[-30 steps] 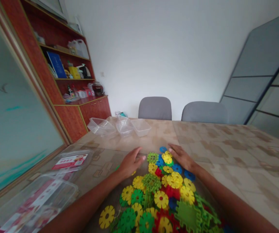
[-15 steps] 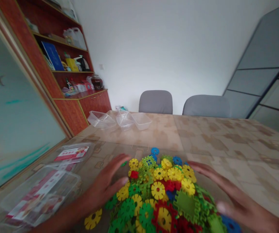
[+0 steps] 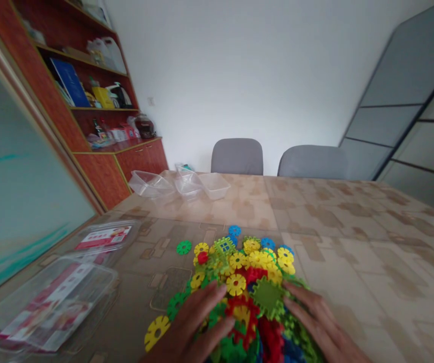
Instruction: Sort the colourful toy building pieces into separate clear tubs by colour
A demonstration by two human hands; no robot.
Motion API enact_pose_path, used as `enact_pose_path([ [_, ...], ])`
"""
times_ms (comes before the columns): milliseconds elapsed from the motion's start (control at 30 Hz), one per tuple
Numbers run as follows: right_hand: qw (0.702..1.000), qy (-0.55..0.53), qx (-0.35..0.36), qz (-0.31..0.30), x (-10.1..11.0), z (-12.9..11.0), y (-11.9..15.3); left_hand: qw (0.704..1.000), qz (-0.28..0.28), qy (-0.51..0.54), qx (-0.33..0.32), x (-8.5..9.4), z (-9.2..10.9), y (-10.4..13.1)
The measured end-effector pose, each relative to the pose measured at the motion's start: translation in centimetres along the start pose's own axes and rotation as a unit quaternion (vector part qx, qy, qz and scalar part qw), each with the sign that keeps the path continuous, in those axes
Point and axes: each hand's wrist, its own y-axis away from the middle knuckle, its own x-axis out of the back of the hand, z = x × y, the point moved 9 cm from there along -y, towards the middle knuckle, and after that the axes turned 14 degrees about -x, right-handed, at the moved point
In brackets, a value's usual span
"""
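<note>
A heap of plastic interlocking building pieces (image 3: 235, 285) lies on the table in front of me: yellow, green, blue and red notched discs and squares. Over the heap's near left side is my left hand (image 3: 197, 322), fingers stretched out and touching the pieces. My right hand (image 3: 315, 317) lies along the right side, its fingers extended against a green square piece (image 3: 268, 297). Neither hand grips a piece that I can see. A yellow disc (image 3: 157, 333) sits beside my left hand, and a green disc (image 3: 184, 247) lies apart at the far left of the heap.
Clear plastic lids with printed labels (image 3: 54, 302) lie at the left. Several clear plastic tubs (image 3: 214, 185) stand at the table's far left edge. Two grey chairs (image 3: 237, 156) are behind the table (image 3: 353, 242). A wooden shelf unit (image 3: 105, 166) is at the back left.
Both hands have moved inward and nearer to me, from the heap's outer sides onto its near part. The green disc at the far left is now uncovered. The view has shifted slightly.
</note>
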Motion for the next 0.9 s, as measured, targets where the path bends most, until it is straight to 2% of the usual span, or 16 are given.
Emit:
enact_pose_path([
  [100,1.0,-0.016,0.003,0.015,-0.4,-1.2,-1.6,0.997,0.043,-0.001,-0.061,-1.2,1.7,-2.5],
  [200,0.998,-0.066,-0.008,0.002,-0.8,-2.0,-3.0,0.997,0.037,0.061,-0.042,-1.9,1.7,-5.0],
  [267,0.994,-0.11,-0.006,-0.017,-0.8,-2.3,-3.8,0.994,0.017,0.11,-0.019,-1.3,1.3,-6.3],
  [333,0.99,-0.137,-0.006,-0.025,-0.4,-1.9,-4.3,0.989,0.02,0.143,-0.005,0.4,0.5,-7.1],
  [400,0.989,-0.144,-0.039,0.001,0.3,-0.1,-4.9,0.987,0.047,0.148,0.043,2.5,-1.9,-7.0],
  [500,0.976,-0.149,-0.146,0.068,0.8,4.3,-5.5,0.968,0.098,0.103,0.207,4.1,-8.3,-4.7],
  [567,0.961,-0.162,-0.213,0.064,-0.2,6.5,-5.9,0.937,0.122,0.079,0.319,3.7,-12.5,-2.3],
  [633,0.951,-0.186,-0.244,0.022,-1.8,7.0,-6.3,0.906,0.115,0.106,0.392,1.8,-14.9,-0.3],
  [700,0.948,-0.213,-0.235,-0.019,-3.0,6.0,-6.7,0.894,0.111,0.151,0.408,0.2,-15.2,0.3],
  [833,0.953,-0.245,-0.173,-0.04,-2.8,3.4,-8.0,0.894,0.113,0.268,0.34,-1.0,-12.0,-1.7],
  [900,0.955,-0.252,-0.153,-0.022,-2.1,3.4,-9.5,0.891,0.117,0.317,0.304,-1.1,-11.0,-2.9],
])
